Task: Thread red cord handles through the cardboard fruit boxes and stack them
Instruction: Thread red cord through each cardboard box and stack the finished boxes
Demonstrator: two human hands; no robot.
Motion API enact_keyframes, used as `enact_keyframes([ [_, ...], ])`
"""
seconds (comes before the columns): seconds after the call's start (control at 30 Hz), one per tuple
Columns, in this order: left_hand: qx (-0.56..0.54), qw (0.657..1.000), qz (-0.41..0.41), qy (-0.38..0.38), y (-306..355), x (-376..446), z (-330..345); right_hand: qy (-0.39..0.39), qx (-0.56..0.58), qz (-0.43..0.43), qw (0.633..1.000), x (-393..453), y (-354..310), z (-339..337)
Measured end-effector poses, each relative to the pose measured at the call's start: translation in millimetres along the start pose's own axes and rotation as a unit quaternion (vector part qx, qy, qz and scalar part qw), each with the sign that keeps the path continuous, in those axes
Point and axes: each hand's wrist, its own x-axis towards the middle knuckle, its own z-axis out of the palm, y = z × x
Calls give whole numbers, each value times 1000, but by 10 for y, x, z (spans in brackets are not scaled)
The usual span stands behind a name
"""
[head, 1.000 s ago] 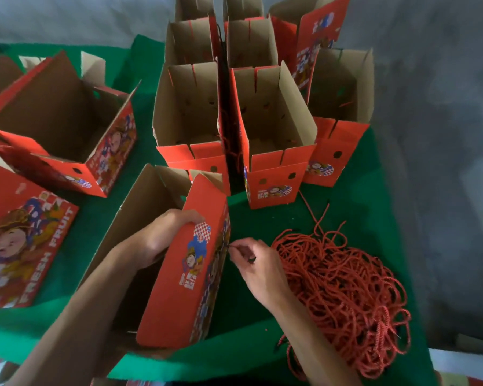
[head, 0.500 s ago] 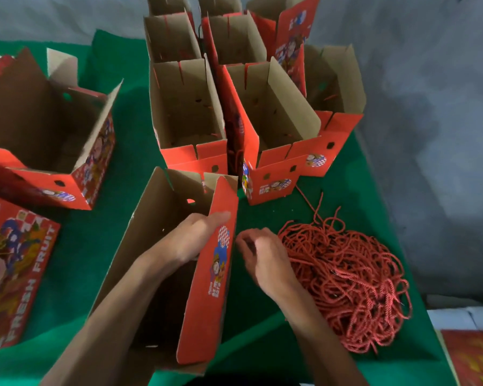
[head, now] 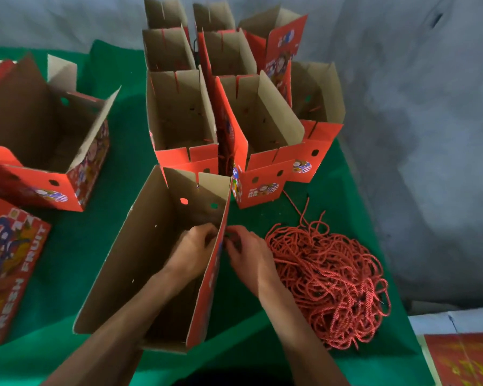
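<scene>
The open box [head: 140, 263] stands between the arms, so one hand can go on each side of its right wall [head: 215, 263]. The left hand [head: 191, 253] is inside the box with its fingers curled up against that wall. The right hand [head: 248, 256] is outside, with its fingers bunched at the same spot. I think it is pushing a cord end through a hole for the left hand to catch, but the cord there is too small to see. I cannot tell if either hand really pinches it. The cord pile [head: 329, 282] lies just right of the right hand, easy to reach. The other boxes [head: 265, 129] stand past both hands, farther back on the green worktop [head: 123, 135].
</scene>
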Motion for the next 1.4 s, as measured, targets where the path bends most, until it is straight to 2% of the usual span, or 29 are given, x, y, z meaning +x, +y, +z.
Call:
enact_keyframes([
  [0.17,36,999,20,4,21,-17,108,-36,-70,2,997,-170,350,22],
  [0.27,21,999,-7,25,63,-19,84,-52,-188,78,978,-285,653,-23],
  [0.33,8,999,-29,37,72,-48,42,-34,-268,122,955,-366,846,-143],
  [0.4,9,998,-40,44,58,-66,1,14,-261,149,954,-439,960,-278],
  [0.43,9,998,-44,45,41,-67,-21,31,-222,155,962,-453,973,-324],
  [0.5,-7,998,-49,40,1,-85,-65,40,-74,158,984,-429,865,-397],
  [0.57,-42,997,-48,33,-39,-109,-122,52,73,150,985,-370,646,-471],
  [0.63,-66,996,-55,37,-100,-110,-162,82,195,140,967,-306,422,-557],
  [0.7,-37,995,-59,67,-162,-79,-183,93,346,129,925,-259,285,-626],
  [0.77,-28,991,-88,95,-176,-49,-197,98,418,132,894,-232,250,-661],
  [0.9,-124,979,-150,59,-86,-84,-234,87,336,193,918,-239,414,-449],
  [1.0,-141,976,-161,37,-5,-220,-306,76,320,242,913,-273,634,-124],
  [1.07,-163,977,-139,8,66,-341,-342,89,184,254,945,-319,784,88],
  [1.13,-177,978,-105,-28,126,-443,-359,90,107,221,965,-353,845,250],
  [1.27,-212,973,-78,-48,230,-546,-385,-112,1,89,990,-405,698,523],
  [1.3,-209,974,-75,-50,241,-556,-394,-131,-24,61,989,-401,649,598],
  [1.4,-199,976,-61,-71,199,-566,-402,-112,-81,39,990,-316,540,795],
])
